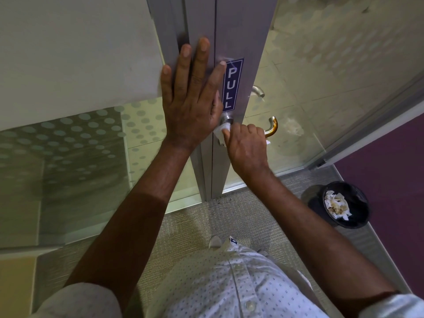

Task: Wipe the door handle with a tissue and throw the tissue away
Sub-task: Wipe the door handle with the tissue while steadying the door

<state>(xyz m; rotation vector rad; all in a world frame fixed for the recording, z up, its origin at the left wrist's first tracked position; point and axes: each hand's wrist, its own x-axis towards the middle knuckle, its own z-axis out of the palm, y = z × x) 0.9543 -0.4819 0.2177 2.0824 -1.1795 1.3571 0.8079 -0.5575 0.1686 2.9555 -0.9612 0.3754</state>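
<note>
A metal lever door handle (pixel 271 127) sticks out of the grey door frame (pixel 229 37), just below a blue PULL sticker (pixel 232 84). My right hand (pixel 246 149) is closed around the handle's bar with a white tissue (pixel 222 131) wrapped between palm and metal; the tissue bulges out near the handle's round base. The handle's curved end shows past my knuckles. My left hand (pixel 191 95) lies flat on the door frame with fingers spread, holding nothing.
A black waste bin (pixel 344 205) with crumpled used tissues stands on the carpet at the right, beside a purple wall (pixel 390 180). Frosted, dotted glass panels flank the door. A second handle (pixel 258 91) shows through the glass. My shoe is near the door's foot.
</note>
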